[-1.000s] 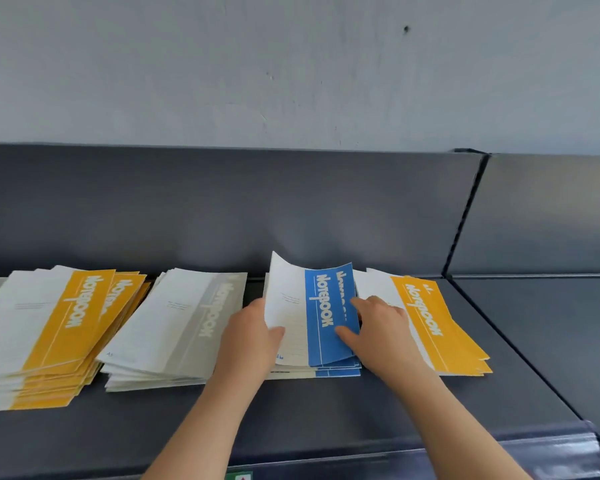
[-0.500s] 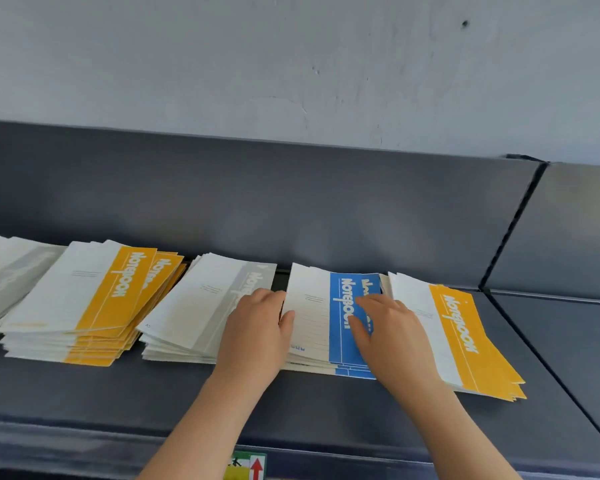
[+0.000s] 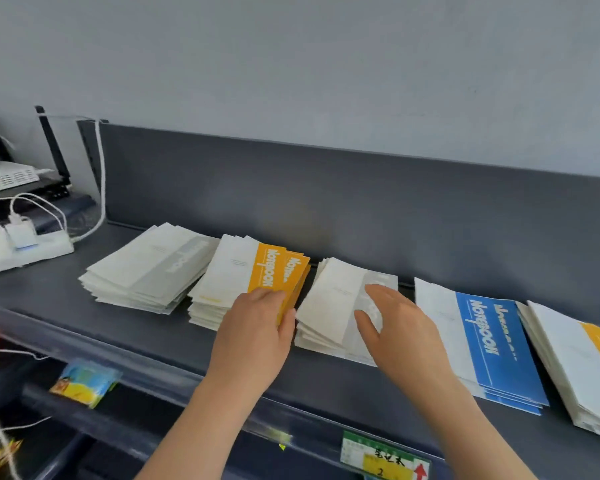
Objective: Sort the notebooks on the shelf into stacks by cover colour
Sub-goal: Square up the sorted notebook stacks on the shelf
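five stacks sit along the shelf [image 3: 56, 296] now. both hands have left the blue stack [image 3: 482, 344], which they were squaring up half a second ago; it lies flat and let go, between the middle grey stack [image 3: 336, 306] and a second orange stack [image 3: 582, 362] at the right edge.

the left hand [image 3: 253, 337] has slid over to the orange stack [image 3: 253, 282]. its fingers lie on the top cover at the near right corner, thumb down the side. whether it's pinching covers or only pressing, i can't tell from here.

the right hand [image 3: 395, 327] is spread wide over the middle grey stack, thumb apart from the fingers, holding nothing. i can't make out if it's touching the paper.

the look has swung left too, bringing in the far grey stack [image 3: 153, 268] and a power strip [image 3: 32, 244].

i'd say blue is done. grey and orange each lie in two stacks, so merging those looks like what's left.
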A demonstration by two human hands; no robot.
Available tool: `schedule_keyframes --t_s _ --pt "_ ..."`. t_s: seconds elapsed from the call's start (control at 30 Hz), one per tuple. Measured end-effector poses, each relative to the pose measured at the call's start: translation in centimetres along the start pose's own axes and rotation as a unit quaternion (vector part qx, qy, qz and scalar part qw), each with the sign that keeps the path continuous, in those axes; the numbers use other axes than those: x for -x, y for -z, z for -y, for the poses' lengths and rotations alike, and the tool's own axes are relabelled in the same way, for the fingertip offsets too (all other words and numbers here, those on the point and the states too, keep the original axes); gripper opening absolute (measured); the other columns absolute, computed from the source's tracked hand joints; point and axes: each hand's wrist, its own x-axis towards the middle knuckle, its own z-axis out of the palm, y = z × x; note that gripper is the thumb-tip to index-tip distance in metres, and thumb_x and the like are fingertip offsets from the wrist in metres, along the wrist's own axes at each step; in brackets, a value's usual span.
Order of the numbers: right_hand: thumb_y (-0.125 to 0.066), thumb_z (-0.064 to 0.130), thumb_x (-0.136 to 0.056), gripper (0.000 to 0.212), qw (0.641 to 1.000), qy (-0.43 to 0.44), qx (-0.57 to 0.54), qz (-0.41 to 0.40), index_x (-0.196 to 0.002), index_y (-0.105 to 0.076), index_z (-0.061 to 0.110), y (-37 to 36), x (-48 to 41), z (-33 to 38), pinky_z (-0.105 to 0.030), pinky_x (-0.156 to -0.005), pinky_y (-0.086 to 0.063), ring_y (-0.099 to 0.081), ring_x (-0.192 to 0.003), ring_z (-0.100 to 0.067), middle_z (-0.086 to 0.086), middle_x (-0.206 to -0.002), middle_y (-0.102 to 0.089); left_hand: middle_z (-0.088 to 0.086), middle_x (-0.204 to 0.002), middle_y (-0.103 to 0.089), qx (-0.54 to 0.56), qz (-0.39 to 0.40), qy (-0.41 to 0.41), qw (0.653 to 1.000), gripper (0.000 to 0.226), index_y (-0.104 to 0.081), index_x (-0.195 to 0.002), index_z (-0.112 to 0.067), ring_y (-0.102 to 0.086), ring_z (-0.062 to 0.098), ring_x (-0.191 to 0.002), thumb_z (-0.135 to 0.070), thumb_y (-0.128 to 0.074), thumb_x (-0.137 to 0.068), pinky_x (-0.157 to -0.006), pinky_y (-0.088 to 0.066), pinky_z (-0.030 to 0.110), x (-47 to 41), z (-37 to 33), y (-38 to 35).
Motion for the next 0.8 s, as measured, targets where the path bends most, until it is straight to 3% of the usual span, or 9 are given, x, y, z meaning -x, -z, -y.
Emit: schedule_keyframes --t_s 0.1,0.23,0.37,0.57,0.7,0.8 --pt "-0.045 0.037 -0.095 0.043 1.0 0.011 -0.006 0.004 -0.135 -0.046 0.021 -2.3 -1.4 5.3 -0.022 -0.096 -0.039 -0.051 -0.121 -0.013 0.006 -0.138 -0.05 -0.004 -0.122 -0.059 -0.01 -0.006 0.011 1.0 0.036 -0.057 -0.126 -0.02 -0.05 0.014 -0.112 -0.036 -0.043 -0.097 -0.089 -0.042 0.026 -0.2 5.2 2.7" --pt "-0.048 0.034 -0.094 0.025 1.0 0.019 -0.009 0.007 -0.114 -0.055 0.02 -5.6 -2.8 11.9 -0.022 -0.068 -0.039 -0.06 -0.098 -0.018 0.005 -0.109 -0.062 -0.005 -0.115 -0.06 -0.007 -0.01 0.019 1.0 0.032 -0.06 -0.121 -0.019 -0.051 0.013 -0.106 -0.034 -0.045 -0.096 -0.087 -0.044 0.026 -0.8 12.2 5.9" --pt "-0.045 0.036 -0.095 0.035 1.0 0.019 -0.007 0.004 -0.125 -0.053 0.018 -8.1 -3.9 17.2 -0.023 -0.08 -0.045 -0.057 -0.108 -0.016 0.003 -0.126 -0.058 0.001 -0.11 -0.061 -0.032 0.007 0.032 0.999 0.031 -0.062 -0.113 -0.012 -0.051 0.019 -0.104 -0.032 -0.046 -0.096 -0.087 -0.045 0.031 -2.1 17.7 8.3" --pt "-0.042 0.037 -0.097 0.042 0.999 0.03 -0.01 0.033 -0.134 -0.046 0.018 -11.2 -6.5 22.0 -0.021 -0.098 -0.037 -0.047 -0.123 -0.015 0.002 -0.136 -0.051 0.001 -0.116 -0.06 -0.059 0.026 0.04 0.997 0.033 -0.061 -0.116 -0.012 -0.053 0.02 -0.106 -0.033 -0.045 -0.096 -0.087 -0.046 0.032 -4.7 23.0 10.4" --pt "-0.045 0.034 -0.094 0.031 0.999 0.034 0.004 0.031 -0.118 -0.056 0.016 -13.2 -8.9 23.1 -0.026 -0.087 -0.044 -0.055 -0.105 -0.019 0.0 -0.114 -0.06 -0.001 -0.124 -0.057 -0.066 0.07 0.072 0.993 0.037 -0.056 -0.125 -0.016 -0.052 0.021 -0.112 -0.036 -0.045 -0.096 -0.09 -0.042 0.032 -6.5 25.1 10.5" --pt "-0.045 0.033 -0.092 0.025 0.999 0.028 0.002 0.028 -0.106 -0.058 0.016 -14.5 -10.3 23.0 -0.022 -0.076 -0.044 -0.056 -0.093 -0.016 0.002 -0.099 -0.059 0.001 -0.119 -0.057 -0.066 0.078 0.088 0.991 0.036 -0.055 -0.122 -0.014 -0.054 0.021 -0.107 -0.037 -0.046 -0.096 -0.087 -0.044 0.032 -7.7 26.3 10.0"
